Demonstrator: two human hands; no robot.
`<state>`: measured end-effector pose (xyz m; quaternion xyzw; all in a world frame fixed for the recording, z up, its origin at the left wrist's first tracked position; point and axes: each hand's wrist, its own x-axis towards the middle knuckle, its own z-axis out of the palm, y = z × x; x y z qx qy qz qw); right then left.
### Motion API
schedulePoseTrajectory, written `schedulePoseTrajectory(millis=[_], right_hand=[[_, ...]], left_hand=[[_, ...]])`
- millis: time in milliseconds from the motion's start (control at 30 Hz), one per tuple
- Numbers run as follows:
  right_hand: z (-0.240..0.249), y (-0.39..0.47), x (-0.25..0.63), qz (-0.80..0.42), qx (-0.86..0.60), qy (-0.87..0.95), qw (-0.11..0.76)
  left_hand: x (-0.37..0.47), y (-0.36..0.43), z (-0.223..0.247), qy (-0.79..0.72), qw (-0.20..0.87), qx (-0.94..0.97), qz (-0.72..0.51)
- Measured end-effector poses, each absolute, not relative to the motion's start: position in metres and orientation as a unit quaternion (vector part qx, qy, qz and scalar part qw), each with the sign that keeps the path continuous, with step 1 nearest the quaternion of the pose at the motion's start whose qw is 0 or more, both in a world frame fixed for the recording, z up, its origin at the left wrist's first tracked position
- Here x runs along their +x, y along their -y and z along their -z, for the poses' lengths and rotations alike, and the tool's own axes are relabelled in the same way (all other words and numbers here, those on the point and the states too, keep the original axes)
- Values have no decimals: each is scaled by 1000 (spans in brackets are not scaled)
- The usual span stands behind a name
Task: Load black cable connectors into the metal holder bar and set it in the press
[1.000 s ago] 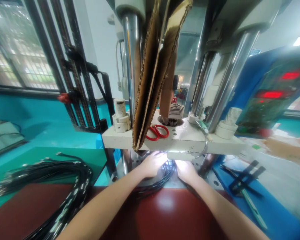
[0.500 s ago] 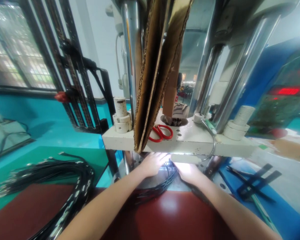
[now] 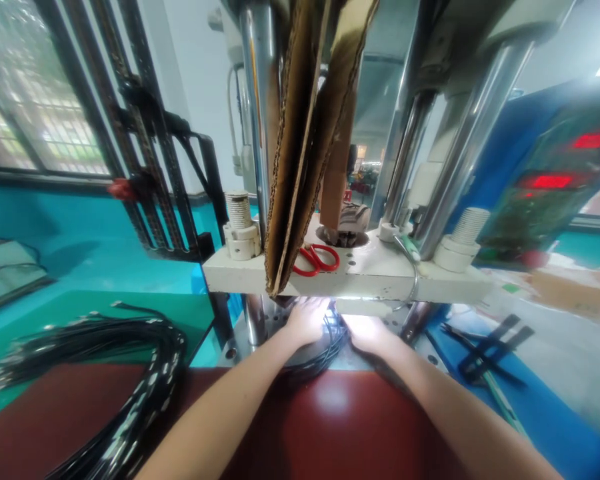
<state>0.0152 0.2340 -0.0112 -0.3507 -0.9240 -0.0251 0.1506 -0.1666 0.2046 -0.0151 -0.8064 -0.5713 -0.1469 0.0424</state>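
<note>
Both hands reach under the white plate (image 3: 360, 283) of a machine. My left hand (image 3: 307, 319) lies left of a bundle of dark cables (image 3: 325, 353), its fingertips lost in bright glare below the plate. On the bundle's right side is my right hand (image 3: 364, 328), its fingers washed out by the light. What either hand grips cannot be made out. The cables run from between the hands down over the metal bed toward the dark red surface (image 3: 350, 427). Red-handled scissors (image 3: 317, 259) rest on top of the plate, beside folded cardboard (image 3: 300, 167).
A thick bundle of black cables (image 3: 155, 373) curves over the left side. Dark tools (image 3: 495, 353) lie on a blue surface at the right. Metal columns (image 3: 256, 133) rise from the machine. Red displays glow on a panel (image 3: 545, 200) at the right.
The view has shifted, so the machine and the right-hand items sit slightly further left and higher. Both hands remain under the plate by the cables, with little visible change.
</note>
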Motion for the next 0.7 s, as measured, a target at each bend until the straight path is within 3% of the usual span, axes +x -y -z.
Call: schedulePoseTrajectory(millis=[167,367,700], right_hand=[[14,-237,33,33,-378,913,152],[20,-227,44,60,-390,905,157],[1,-226,31,94,-391,907,123]], left_hand=[[-167,-204,2,561,33,-816,137],[-166,-202,-6,444,1,-877,180],[-154,-206,-10,496,-51,-840,216]])
